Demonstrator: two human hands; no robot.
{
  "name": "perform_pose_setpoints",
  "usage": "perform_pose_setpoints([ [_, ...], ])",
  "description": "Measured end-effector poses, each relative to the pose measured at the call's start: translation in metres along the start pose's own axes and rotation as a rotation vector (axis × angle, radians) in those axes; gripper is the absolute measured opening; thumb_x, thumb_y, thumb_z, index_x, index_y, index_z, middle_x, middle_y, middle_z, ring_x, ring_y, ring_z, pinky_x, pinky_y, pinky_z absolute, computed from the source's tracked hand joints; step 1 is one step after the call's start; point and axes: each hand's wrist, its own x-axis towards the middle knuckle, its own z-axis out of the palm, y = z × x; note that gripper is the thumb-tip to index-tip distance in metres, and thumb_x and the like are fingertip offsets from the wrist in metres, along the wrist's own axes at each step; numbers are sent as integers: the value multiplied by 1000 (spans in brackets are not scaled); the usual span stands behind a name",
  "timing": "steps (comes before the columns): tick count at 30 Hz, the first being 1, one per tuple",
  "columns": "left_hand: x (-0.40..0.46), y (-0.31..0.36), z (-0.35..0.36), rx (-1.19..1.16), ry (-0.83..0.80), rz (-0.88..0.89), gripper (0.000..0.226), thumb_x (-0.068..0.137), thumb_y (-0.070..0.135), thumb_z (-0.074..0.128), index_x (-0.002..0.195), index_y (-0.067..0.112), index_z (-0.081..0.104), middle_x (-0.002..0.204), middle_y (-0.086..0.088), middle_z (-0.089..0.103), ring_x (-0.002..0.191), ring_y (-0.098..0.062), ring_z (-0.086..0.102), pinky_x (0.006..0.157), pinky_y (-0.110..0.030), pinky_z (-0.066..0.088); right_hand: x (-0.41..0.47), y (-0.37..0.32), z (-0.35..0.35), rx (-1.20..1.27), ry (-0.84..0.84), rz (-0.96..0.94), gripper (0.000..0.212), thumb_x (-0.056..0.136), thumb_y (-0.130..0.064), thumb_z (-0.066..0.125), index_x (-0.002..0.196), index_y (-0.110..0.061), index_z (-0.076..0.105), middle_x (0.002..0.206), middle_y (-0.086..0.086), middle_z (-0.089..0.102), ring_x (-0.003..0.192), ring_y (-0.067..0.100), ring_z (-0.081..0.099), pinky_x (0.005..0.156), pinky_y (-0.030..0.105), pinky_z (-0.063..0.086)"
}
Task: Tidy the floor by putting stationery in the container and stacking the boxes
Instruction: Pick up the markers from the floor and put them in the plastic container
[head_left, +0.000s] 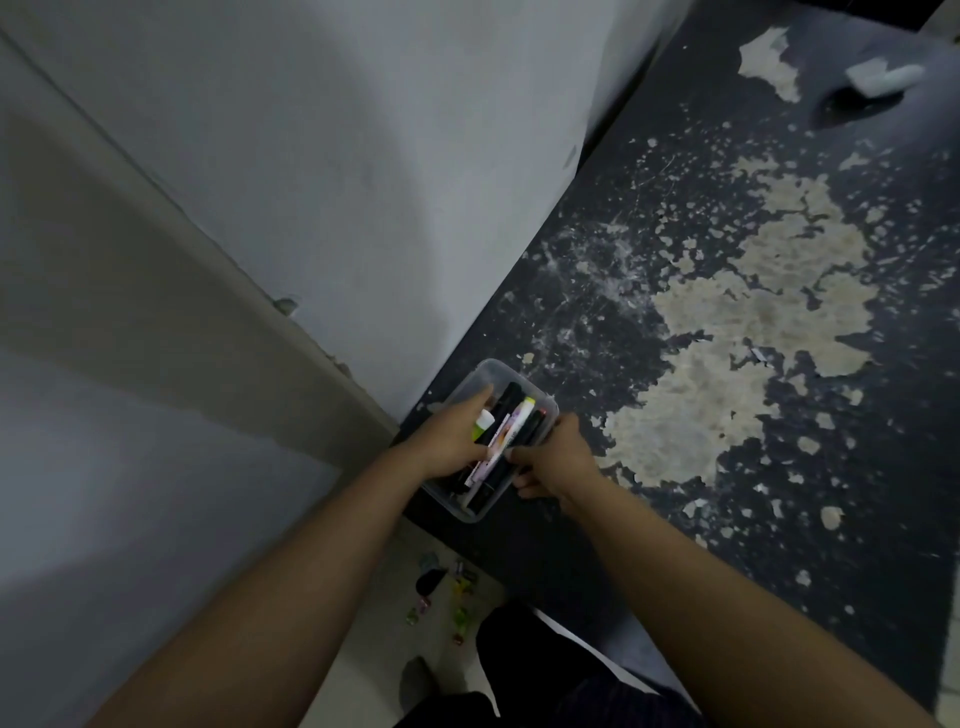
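Note:
A clear plastic container (545, 402) sits on the dark, paint-flaked floor (675, 234) close to the grey wall. Several markers lie inside it, among them black ones (509, 397) and a white one with a yellow-green cap (514, 423). My left hand (449, 441) reaches over the container's left side with one finger stretched forward. It holds a short green and white marker (482, 423) just above the others. My right hand (556, 457) grips the container's right rim, fingers curled under its edge.
Small coloured clips (460, 597) and a black item (428, 581) lie on a pale strip of floor near my dark trouser leg (524, 670). A whitish box-like object (883, 78) rests far off at the top right. The wall (311, 182) closes the left side.

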Motion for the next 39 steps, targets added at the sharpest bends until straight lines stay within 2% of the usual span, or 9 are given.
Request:
perform_pose_setpoints([
  [5, 0, -5, -3, 2, 80, -36, 44, 84, 9, 64, 121, 11, 41, 123, -12, 57, 109, -24, 56, 87, -30, 44, -6, 5, 15, -60, -91, 35, 117, 74, 7, 71, 142, -33, -16, 111, 29, 59, 68, 32, 64, 59, 44, 58],
  [7, 0, -5, -3, 2, 156, -20, 29, 84, 10, 65, 108, 11, 50, 111, -12, 62, 101, -24, 59, 81, -31, 45, -6, 5, 19, -59, -44, 31, 122, 75, 6, 69, 142, -34, -24, 116, 31, 57, 79, 35, 64, 65, 48, 57],
  [11, -2, -2, 2, 38, 284, -11, 22, 87, 13, 62, 108, 8, 63, 102, -13, 69, 96, -27, 64, 76, -27, 44, -6, 5, 22, -37, -2, 28, 120, 76, 10, 66, 144, -36, -21, 118, 28, 56, 84, 38, 66, 59, 45, 57],
  [15, -1, 2, 9, 123, 267, -7, 38, 91, 21, 57, 127, 7, 54, 119, -20, 60, 110, -34, 57, 89, -33, 44, -5, 7, 22, -16, -15, 22, 113, 79, 12, 62, 144, -37, -16, 117, 28, 56, 67, 31, 61, 43, 33, 54],
  [20, -2, 7, 16, 199, 174, -22, 70, 81, 22, 68, 141, 8, 34, 132, -17, 45, 122, -33, 46, 95, -35, 41, 2, 11, 23, -32, -1, 17, 109, 78, 13, 56, 143, -40, -13, 110, 28, 58, 63, 32, 62, 57, 44, 58],
  [24, -3, 7, 11, 301, 33, -25, 96, 79, 23, 69, 150, 8, 7, 145, -17, 28, 136, -33, 27, 109, -40, 33, 5, 12, 23, 31, -16, 19, 95, 84, -5, 58, 141, -41, -9, 105, 26, 62, 57, 26, 61, 54, 37, 58],
  [30, -11, -1, 5, 303, -172, -2, 130, 66, 26, 81, 147, 19, -20, 153, -7, 8, 141, -30, 11, 116, -46, 25, 8, 11, 18, 13, -50, 7, 80, 93, -22, 52, 140, -42, -9, 97, 24, 68, 60, 29, 65, 58, 39, 60],
  [35, -14, -3, 13, 397, -38, 54, 135, 62, 25, 85, 148, 21, -19, 152, -5, 14, 139, -28, 16, 115, -42, 26, 7, 11, 18, 43, -56, -2, 67, 96, -27, 48, 139, -42, -2, 96, 21, 68, 59, 27, 66, 53, 36, 59],
  [39, -13, -7, 9, 326, -53, 45, 125, 66, 29, 82, 150, 16, -9, 155, -4, 11, 142, -27, 13, 117, -39, 20, 9, 12, 18, 25, -43, 10, 61, 91, -18, 53, 134, -33, 12, 98, 21, 66, 59, 26, 65, 51, 35, 58],
])
